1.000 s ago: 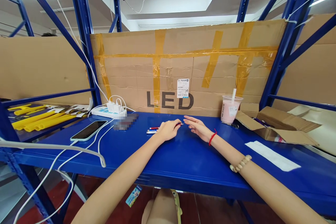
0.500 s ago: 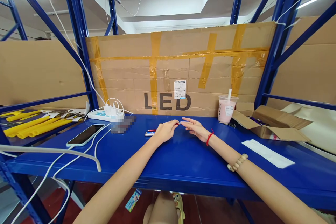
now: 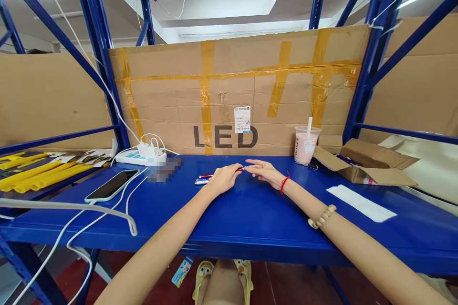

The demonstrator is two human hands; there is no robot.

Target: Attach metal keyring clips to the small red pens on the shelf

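My left hand (image 3: 224, 179) is closed over the blue shelf top, fingers pinched on a slim red pen (image 3: 240, 169) whose pale tip points right. Most of that pen is hidden by the hand. Facing it, my right hand (image 3: 264, 172) has its fingers stretched out towards the tip; whether they touch it I cannot tell. Just left of my left hand lie a red pen-like stick (image 3: 205, 176) and a silver and blue pen (image 3: 202, 181), both partly covered. Whether the red stick is part of the held pen is unclear.
On the left are a phone (image 3: 112, 186) with white cables, a power strip (image 3: 141, 156) and yellow tubes (image 3: 46, 177). On the right stand a pink drink cup (image 3: 305, 147), an open carton (image 3: 372, 167) and a white paper strip (image 3: 362, 203). A cardboard panel (image 3: 171, 109) rises behind.
The whole view has shifted slightly, so things sit a little further left and higher. Both hands keep nearly the same pose around the red pen's tip.
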